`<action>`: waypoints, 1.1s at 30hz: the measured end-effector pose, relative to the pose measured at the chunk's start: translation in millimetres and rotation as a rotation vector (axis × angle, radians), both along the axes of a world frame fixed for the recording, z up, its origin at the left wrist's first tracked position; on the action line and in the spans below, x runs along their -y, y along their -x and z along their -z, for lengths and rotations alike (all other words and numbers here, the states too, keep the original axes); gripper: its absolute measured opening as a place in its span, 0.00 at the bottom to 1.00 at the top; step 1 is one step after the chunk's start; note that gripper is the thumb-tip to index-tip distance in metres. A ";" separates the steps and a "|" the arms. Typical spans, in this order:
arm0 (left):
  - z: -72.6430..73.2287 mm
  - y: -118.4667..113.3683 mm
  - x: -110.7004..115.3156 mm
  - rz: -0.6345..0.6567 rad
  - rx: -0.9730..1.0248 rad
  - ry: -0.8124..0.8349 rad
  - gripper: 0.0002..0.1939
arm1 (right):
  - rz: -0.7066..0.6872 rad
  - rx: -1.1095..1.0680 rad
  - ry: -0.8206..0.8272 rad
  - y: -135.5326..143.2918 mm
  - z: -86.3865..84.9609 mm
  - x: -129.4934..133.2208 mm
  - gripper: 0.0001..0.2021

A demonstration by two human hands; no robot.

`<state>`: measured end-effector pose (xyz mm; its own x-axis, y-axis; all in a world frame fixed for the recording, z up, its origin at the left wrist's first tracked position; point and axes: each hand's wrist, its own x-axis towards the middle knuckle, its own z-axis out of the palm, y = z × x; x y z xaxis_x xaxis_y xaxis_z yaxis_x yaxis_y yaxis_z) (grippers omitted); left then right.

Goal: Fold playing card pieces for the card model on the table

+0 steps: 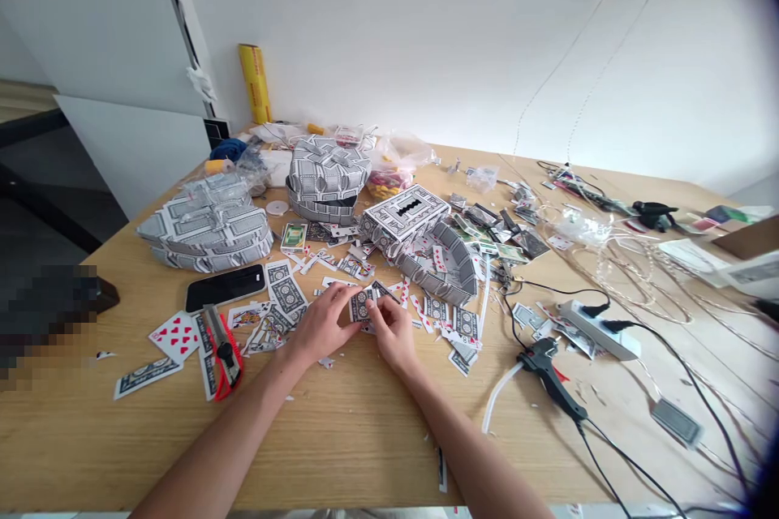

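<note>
A small piece of playing card (360, 307) with a dark patterned back is between my two hands above the table. My right hand (393, 334) pinches it at its right side, thumb on the face toward me. My left hand (324, 326) curves around its left side, fingertips at the upper edge and thumb at the lower one. Cut card strips and scraps (285, 296) lie around both hands. Just behind them is an open curved box (443, 274) covered in cards, with a rectangular card-covered box (406, 215) against its left part.
Two card-covered boxes (204, 227) (329, 178) stand at the back left. A phone (225, 289), scissors (234, 357) and a utility knife (219, 340) lie to the left. On the right are a glue gun (553, 379), a power strip (600, 330) and tangled cables.
</note>
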<state>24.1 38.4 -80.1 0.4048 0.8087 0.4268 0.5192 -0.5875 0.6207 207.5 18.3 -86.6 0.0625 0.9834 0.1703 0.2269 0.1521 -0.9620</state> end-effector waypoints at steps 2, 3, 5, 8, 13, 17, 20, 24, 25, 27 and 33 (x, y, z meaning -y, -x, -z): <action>0.4 -0.2 -0.1 -0.005 -0.001 0.010 0.28 | -0.002 -0.002 0.009 -0.4 -0.5 0.3 0.25; 0.8 -0.4 -0.2 -0.008 -0.002 0.016 0.28 | -0.002 -0.007 0.017 -0.6 -0.7 0.4 0.25; 1.4 -0.8 -0.5 -0.014 -0.006 0.028 0.28 | 0.006 -0.016 0.029 -0.8 -1.0 0.3 0.26; 1.4 -1.2 -0.9 -0.028 -0.002 0.038 0.29 | 0.027 -0.020 0.028 -0.8 -0.9 -0.6 0.27; -0.8 -1.5 -0.5 -0.024 0.013 0.026 0.29 | 0.059 -0.031 0.022 -2.8 2.0 -4.1 0.27; -2.4 -1.4 -0.3 -0.016 0.012 0.034 0.26 | 0.046 -0.077 0.040 -5.6 -0.6 -3.9 0.26; -5.3 -0.8 0.3 -0.025 0.040 0.056 0.25 | -0.060 -0.196 0.085 -6.0 -8.6 -1.6 0.24; -10.8 0.6 1.8 -0.023 0.067 0.113 0.21 | -0.184 -0.371 0.098 -4.0 -18.6 -0.2 0.20; -11.9 1.0 2.0 -0.014 0.063 0.130 0.21 | -0.181 -0.395 0.086 -3.4 -19.7 -0.3 0.19; -13.3 1.5 2.3 0.012 0.042 0.161 0.20 | -0.166 -0.426 0.069 -2.3 -20.4 -0.9 0.19; -17.5 1.3 4.9 0.074 -0.003 0.203 0.26 | -0.197 -0.477 0.142 -2.9 -14.3 -0.6 0.18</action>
